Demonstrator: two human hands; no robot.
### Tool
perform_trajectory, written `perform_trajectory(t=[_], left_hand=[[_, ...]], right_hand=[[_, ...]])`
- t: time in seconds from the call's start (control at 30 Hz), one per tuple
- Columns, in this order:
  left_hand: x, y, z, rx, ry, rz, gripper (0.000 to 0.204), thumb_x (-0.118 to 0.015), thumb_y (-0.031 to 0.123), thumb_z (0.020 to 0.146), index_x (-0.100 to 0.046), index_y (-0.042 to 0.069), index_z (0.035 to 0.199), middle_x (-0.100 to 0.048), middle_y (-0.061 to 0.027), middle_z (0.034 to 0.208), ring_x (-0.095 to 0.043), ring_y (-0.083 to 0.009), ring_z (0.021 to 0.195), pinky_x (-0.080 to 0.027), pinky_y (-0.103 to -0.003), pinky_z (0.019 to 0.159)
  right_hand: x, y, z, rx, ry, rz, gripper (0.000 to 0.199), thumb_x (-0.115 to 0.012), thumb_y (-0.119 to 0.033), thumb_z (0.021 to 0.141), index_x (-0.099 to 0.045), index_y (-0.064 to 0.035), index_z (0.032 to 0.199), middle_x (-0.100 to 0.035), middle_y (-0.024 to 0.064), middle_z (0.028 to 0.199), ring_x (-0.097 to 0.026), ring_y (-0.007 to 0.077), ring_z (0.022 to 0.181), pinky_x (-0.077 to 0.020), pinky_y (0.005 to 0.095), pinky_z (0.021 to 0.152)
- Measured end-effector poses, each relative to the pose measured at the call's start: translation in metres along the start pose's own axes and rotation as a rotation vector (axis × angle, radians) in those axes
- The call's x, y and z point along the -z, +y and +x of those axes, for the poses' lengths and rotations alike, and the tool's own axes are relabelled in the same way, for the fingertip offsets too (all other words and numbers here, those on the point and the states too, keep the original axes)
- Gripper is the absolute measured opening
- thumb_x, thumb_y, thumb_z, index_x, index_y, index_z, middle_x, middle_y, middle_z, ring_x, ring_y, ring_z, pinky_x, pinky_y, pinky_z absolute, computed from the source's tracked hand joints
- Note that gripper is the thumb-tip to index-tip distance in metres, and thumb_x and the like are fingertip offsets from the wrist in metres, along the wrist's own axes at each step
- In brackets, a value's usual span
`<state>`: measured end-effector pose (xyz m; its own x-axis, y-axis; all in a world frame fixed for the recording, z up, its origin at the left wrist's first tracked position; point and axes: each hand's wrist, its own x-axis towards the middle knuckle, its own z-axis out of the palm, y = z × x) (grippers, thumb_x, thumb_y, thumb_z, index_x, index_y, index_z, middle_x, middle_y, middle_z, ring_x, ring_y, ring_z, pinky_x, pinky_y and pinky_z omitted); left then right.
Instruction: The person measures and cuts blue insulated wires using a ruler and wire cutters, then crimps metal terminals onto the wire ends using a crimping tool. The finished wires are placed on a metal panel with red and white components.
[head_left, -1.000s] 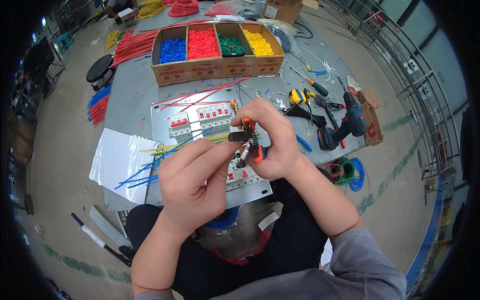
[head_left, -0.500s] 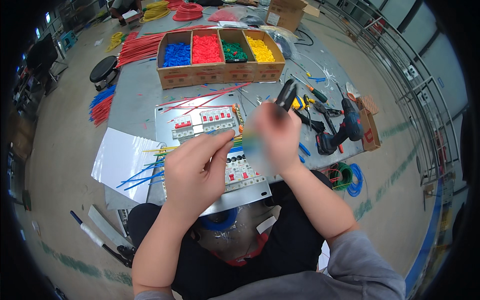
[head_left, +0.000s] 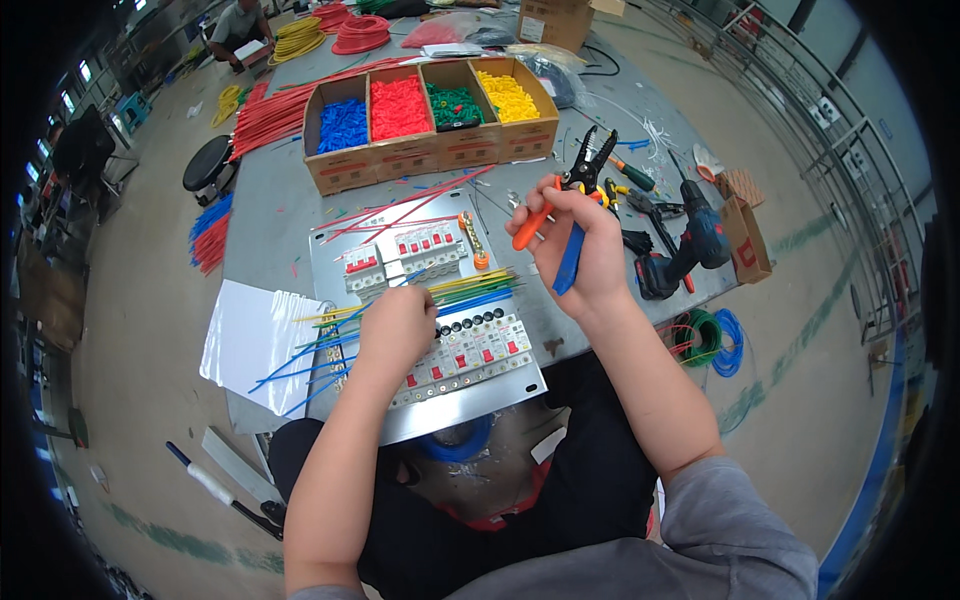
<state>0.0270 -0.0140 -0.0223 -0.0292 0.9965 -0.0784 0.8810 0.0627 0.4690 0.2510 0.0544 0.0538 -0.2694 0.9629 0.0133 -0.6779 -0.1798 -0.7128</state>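
In my right hand is a pair of wire strippers, with black jaws spread apart and pointing away from me. Its orange and blue handles show around my fingers. My left hand is closed over a bundle of yellow, green and blue wires, its fingertips partly hidden. The bundle lies across a metal mounting plate. A near row of circuit breakers with red switches sits on the plate. Farther back are more breakers and a brass terminal bar with orange ends.
Beyond the plate stands a cardboard box divided into blue, red, green and yellow small parts. Red wires cross the plate's far side. A cordless drill and hand tools lie right; white sheets lie left. Another person is far left.
My left hand has come down onto the wire bundle, its fingers drawn back from their raised pinch. My right hand, blurred before, has turned and moved right with the strippers, away from the breakers.
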Motion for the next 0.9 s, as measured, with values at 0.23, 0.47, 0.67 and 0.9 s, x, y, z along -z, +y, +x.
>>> perform_trajectory(t=[0.23,0.47,0.67,0.9], left_hand=[[-0.012,-0.013,0.02,0.038,-0.143,0.006,0.015,-0.075,0.016,0.091,-0.08,0.006,0.1,-0.078,-0.0189,0.097,-0.074,-0.0382,0.094,-0.059,-0.047,0.085],[-0.021,-0.015,0.027,-0.105,-0.165,0.189,0.014,-0.078,0.016,0.085,-0.079,0.006,0.095,-0.076,-0.015,0.096,-0.074,-0.0356,0.095,-0.059,-0.047,0.086],[-0.03,-0.02,0.032,-0.246,-0.115,0.269,0.014,-0.076,0.016,0.081,-0.078,0.004,0.088,-0.075,-0.0152,0.094,-0.074,-0.0359,0.092,-0.06,-0.047,0.082],[-0.025,-0.015,0.029,-0.275,-0.119,0.249,0.018,-0.073,0.017,0.084,-0.076,-0.001,0.087,-0.075,-0.0187,0.094,-0.074,-0.0376,0.093,-0.06,-0.048,0.083]], right_hand=[[-0.01,-0.011,-0.003,-0.015,-0.013,0.023,0.01,-0.063,-0.013,0.097,-0.061,-0.0055,0.104,-0.064,0.0059,0.091,-0.068,0.0206,0.088,-0.0511,0.0371,0.09],[-0.01,-0.014,-0.004,-0.028,-0.025,-0.005,0.016,-0.064,-0.011,0.096,-0.062,-0.0014,0.109,-0.064,0.0079,0.093,-0.068,0.0181,0.087,-0.0511,0.0317,0.082],[-0.011,-0.012,-0.001,-0.014,-0.021,-0.079,0.019,-0.064,-0.009,0.094,-0.062,-0.0005,0.111,-0.064,0.0073,0.095,-0.066,0.0164,0.088,-0.0507,0.0305,0.079],[-0.007,-0.008,0.001,-0.01,0.0,-0.128,0.021,-0.064,-0.01,0.094,-0.06,-0.0004,0.112,-0.063,0.007,0.095,-0.065,0.0157,0.088,-0.0504,0.03,0.08]])
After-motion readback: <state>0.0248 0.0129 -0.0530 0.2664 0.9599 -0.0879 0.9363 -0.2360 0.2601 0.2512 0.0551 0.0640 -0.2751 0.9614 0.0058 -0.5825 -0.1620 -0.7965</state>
